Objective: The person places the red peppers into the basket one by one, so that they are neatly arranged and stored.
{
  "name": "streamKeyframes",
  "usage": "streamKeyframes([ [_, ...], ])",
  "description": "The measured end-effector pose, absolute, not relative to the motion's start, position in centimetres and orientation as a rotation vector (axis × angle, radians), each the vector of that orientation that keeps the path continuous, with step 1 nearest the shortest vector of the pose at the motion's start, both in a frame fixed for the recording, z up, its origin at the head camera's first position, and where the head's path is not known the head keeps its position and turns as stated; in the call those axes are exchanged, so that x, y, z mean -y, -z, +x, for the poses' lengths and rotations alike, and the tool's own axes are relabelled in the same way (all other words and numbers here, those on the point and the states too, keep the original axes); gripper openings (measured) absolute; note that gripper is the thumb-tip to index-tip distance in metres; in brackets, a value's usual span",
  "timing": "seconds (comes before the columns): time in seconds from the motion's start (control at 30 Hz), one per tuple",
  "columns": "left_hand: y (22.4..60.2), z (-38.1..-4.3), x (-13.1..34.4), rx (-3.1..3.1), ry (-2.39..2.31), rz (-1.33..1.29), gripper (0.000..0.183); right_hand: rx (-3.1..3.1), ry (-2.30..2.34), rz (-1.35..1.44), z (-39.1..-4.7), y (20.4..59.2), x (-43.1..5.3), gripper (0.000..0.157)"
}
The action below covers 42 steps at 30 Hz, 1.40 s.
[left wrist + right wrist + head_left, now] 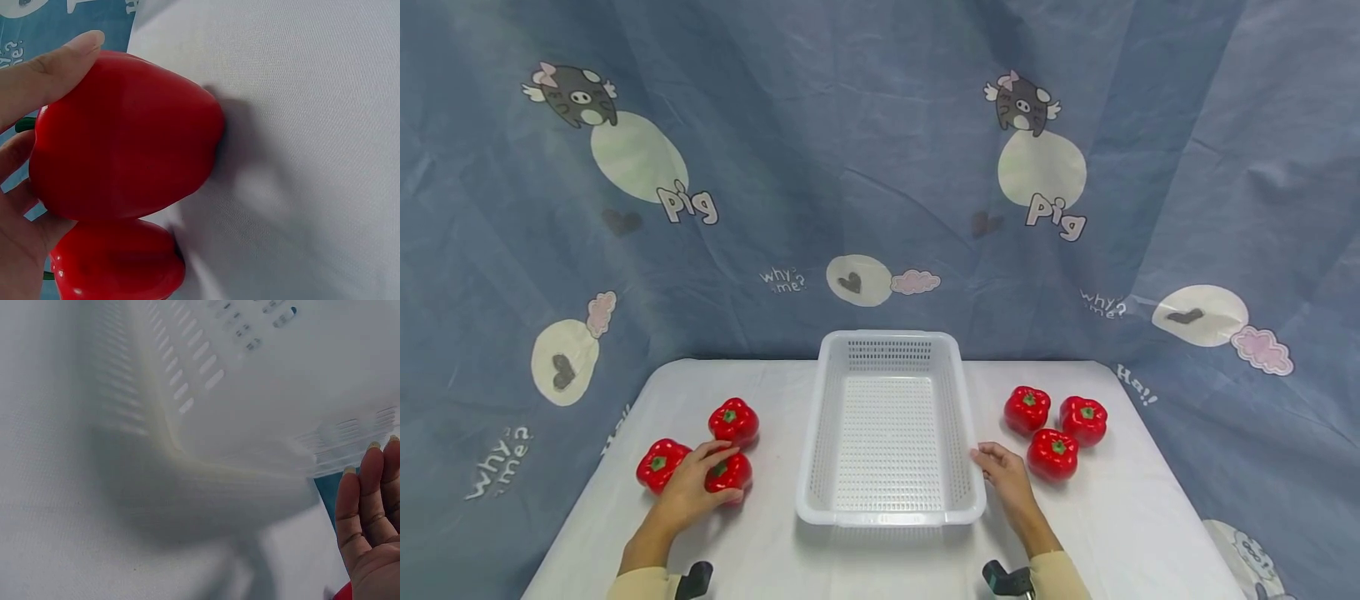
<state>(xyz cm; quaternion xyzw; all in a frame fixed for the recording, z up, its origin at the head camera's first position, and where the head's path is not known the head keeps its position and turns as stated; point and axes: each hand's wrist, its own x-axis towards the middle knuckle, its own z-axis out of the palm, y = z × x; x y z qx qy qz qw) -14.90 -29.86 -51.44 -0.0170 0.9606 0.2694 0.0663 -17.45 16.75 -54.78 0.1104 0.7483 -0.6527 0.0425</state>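
Fingers and thumb of the left hand [692,485] curl round a red pepper [732,475], gripping it; the right hand [1005,477] has nearly straight fingers at the basket's right rim. On the white table [760,550], the basket [891,518] is probably best steadied by light fingertip contact, without pushing its side inward. For the pepper, an even squeeze across the broad sides should suit its smooth skin, with care not to nudge the far pepper [733,422] just beyond the fingertips or the left pepper [662,465] beside the hand. In the head view, the gripped pepper sits between fingers on its far side and thumb on its near side, its green stem [25,124] pointing into the palm.
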Motion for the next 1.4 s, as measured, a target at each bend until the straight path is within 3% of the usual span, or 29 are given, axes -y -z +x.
streamKeyframes([
  [0.37, 51.3, -14.7, 30.0, -2.901, -0.819, -0.054, 0.082, -2.131, 2.093, 0.260, -17.9, 55.0, -17.2, 0.027],
  [1.07, 51.5, -15.1, 30.5, -2.871, -0.862, -0.037, 0.089, -1.962, 2.082, 0.144, -17.9, 54.8, -18.1, 0.032],
  [1.4, 49.5, -15.2, 30.2, -2.849, -0.958, -0.050, 0.093, -1.942, 2.091, 0.129, -18.0, 54.5, -18.3, 0.031],
])
